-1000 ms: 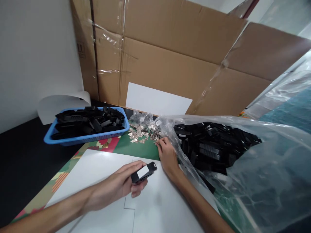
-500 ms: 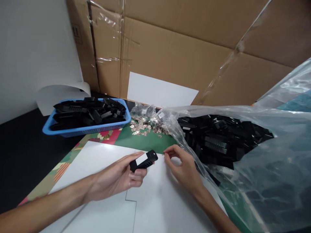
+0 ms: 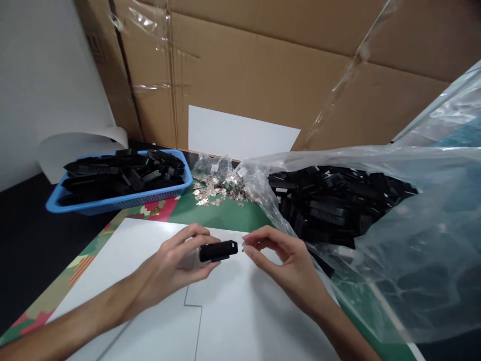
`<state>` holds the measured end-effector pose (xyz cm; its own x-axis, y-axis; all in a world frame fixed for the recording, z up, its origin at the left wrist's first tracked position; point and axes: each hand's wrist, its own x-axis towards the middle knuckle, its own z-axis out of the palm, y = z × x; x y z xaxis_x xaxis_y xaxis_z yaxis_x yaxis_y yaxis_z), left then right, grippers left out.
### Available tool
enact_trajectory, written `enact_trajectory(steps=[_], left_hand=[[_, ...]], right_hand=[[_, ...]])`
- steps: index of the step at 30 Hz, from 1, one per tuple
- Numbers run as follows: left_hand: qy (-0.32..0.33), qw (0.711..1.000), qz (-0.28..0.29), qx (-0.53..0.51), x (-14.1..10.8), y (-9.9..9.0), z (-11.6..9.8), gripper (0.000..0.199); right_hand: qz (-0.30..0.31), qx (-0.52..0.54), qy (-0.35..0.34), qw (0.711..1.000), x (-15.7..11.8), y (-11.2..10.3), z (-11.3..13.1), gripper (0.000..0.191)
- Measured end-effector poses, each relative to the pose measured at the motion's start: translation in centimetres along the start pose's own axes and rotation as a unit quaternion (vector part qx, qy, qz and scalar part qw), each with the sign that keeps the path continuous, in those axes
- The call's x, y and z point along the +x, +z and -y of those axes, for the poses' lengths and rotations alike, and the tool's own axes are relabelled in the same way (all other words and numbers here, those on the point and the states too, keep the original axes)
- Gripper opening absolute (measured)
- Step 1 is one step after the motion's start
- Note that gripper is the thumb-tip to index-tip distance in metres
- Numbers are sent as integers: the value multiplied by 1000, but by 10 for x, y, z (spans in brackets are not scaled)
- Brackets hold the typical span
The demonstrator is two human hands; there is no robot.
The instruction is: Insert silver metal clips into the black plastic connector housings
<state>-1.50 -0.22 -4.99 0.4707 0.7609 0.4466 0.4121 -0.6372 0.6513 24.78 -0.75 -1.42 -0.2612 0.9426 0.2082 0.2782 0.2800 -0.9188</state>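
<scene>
Between the thumb and fingers of my left hand (image 3: 176, 265) is a black plastic piece (image 3: 218, 250), its narrow end pointing right. My right hand (image 3: 287, 255) pinches a small metal piece (image 3: 244, 244) at its fingertips, a short gap from the end of the black piece. Both hands are above a white board (image 3: 225, 311). Beyond them, a pile of small metal pieces (image 3: 214, 192) lies on the green surface.
A blue basket (image 3: 124, 202) full of black parts stands at the back left. On the right, a clear plastic bag (image 3: 406, 250) holds many black parts (image 3: 334, 205). Cardboard (image 3: 255, 65) rises behind, with a white sheet (image 3: 240, 131) in front.
My left hand has turned the black piece, so its white label no longer shows. The fingertips of my right hand have come closer to it. The whole view has shifted slightly.
</scene>
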Motion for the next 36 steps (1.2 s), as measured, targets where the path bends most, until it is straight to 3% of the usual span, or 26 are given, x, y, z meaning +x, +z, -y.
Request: enact_trajectory(steps=[8, 13, 20, 31, 36], left_hand=[[26, 1000, -12, 0, 1, 1, -2, 33], [50, 998, -27, 5, -1, 0, 2, 36], [71, 997, -23, 10, -3, -2, 4, 42], [74, 996, -50, 8, -5, -2, 3, 43], [49, 997, -62, 22, -1, -5, -2, 42]], right_hand=[[-19, -82, -65, 994, -5, 11, -2, 4], [-30, -126, -88, 988, -10, 9, 9, 8], [-52, -198, -169, 964, -17, 17, 10, 15], [-37, -266, -185, 946, -25, 18, 16, 16], [3, -268, -182, 946, -25, 11, 10, 40]])
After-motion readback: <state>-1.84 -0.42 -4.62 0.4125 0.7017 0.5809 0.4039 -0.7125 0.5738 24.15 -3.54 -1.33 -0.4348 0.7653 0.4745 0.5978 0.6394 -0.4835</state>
